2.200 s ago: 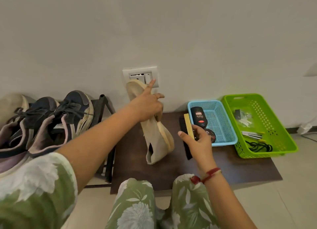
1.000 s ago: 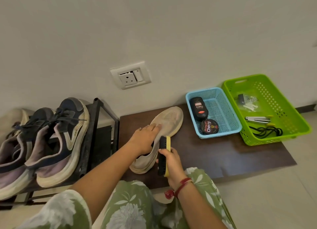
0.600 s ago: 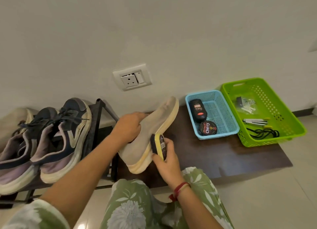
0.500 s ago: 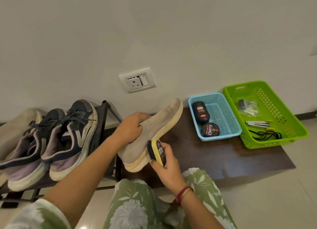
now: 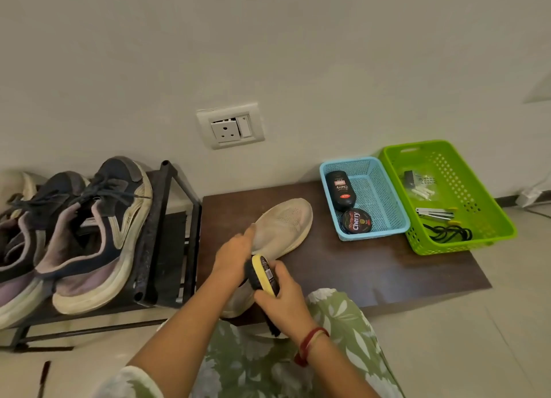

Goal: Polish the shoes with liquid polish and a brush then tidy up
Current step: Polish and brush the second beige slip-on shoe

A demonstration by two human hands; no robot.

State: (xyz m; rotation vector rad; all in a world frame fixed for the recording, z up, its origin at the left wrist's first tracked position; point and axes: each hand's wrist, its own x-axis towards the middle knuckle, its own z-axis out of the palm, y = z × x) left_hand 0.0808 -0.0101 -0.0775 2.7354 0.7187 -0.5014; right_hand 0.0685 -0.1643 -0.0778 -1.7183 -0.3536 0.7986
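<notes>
Pale wall fills the upper half of the head view, with a socket plate (image 5: 230, 125) set low in it. Below it we see a dark brown desk (image 5: 387, 272) on the floor, and on it lies a beige shoe (image 5: 283, 224), toe pointing toward the wall. Our left grip (image 5: 234, 256) holds the shoe at its opening, forefinger laid along the upper. Our right grip (image 5: 286, 302) is wrapped round a yellow-backed brush (image 5: 264, 274), bristles against the shoe's side near the heel. A blue basket (image 5: 384, 206) on the desk holds a polish bottle (image 5: 340, 190) and a polish tin (image 5: 356, 221); a green basket (image 5: 453, 245) stands just beside it. Dark sneakers (image 5: 98, 233) sit on a black rack (image 5: 167, 233) at left.
</notes>
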